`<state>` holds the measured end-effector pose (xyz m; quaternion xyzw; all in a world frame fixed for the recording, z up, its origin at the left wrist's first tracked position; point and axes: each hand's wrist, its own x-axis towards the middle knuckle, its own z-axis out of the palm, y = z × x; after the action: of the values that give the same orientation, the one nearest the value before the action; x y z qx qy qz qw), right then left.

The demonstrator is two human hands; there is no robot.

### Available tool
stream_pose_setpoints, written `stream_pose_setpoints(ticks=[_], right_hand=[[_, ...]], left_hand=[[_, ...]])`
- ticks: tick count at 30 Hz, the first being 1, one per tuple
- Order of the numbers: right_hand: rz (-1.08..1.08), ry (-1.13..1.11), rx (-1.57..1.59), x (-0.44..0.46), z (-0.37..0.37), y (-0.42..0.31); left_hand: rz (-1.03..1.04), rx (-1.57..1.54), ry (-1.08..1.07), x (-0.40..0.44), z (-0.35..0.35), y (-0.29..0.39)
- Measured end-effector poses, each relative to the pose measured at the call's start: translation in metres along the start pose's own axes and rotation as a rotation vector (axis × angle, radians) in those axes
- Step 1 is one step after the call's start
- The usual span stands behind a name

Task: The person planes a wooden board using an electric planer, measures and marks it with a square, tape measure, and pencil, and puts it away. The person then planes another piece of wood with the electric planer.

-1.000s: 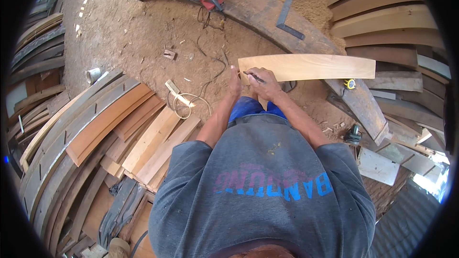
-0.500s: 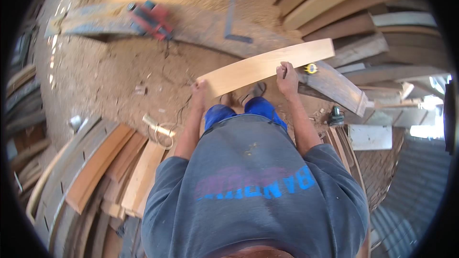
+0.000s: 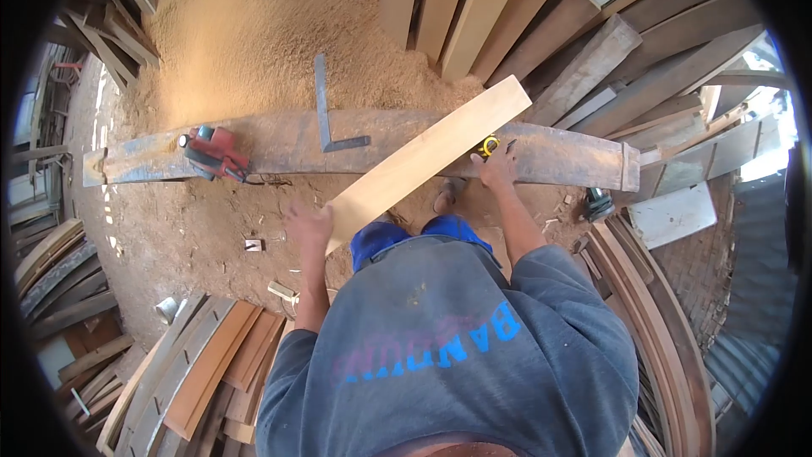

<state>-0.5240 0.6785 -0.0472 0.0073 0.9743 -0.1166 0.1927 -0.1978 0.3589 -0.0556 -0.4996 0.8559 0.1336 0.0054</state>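
A pale, planed wooden board [image 3: 427,161] slants across the bench, its near end by my thighs. My left hand [image 3: 309,224] is at that near end, smeared by motion, so its grip cannot be made out. Just below the board's edge, a yellow and black tape measure [image 3: 488,145] lies on the bench. My right hand [image 3: 499,167] reaches to the tape measure, fingers apart on either side of it. A metal try square [image 3: 324,106] rests on the bench left of the board, its long blade pointing away from me.
The long wooden bench [image 3: 571,156] crosses in front of me, with a red power planer [image 3: 216,152] on its left part. Sawdust [image 3: 228,42] is heaped behind it. Timber pieces [image 3: 482,13] stack at the back right, and more planks [image 3: 207,364] lie lower left.
My right hand has left the board and moved to the tape measure. The board now slants more steeply, its far end pointing up and right. The view has shifted and turned.
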Motion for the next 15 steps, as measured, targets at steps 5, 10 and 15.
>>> stream_pose_setpoints(ticks=[5, 10, 15], right_hand=[[-0.123, -0.052, 0.042, 0.046, 0.024, 0.018], [-0.105, -0.382, 0.391, 0.067, 0.015, 0.052], [-0.045, -1.047, 0.974, 0.023, -0.064, 0.063]], left_hand=[[0.418, -0.028, -0.259, -0.018, 0.037, 0.126], [0.524, -0.265, -0.263, -0.044, 0.047, 0.235], [-0.235, -1.073, -1.207, -0.053, 0.081, 0.288]])
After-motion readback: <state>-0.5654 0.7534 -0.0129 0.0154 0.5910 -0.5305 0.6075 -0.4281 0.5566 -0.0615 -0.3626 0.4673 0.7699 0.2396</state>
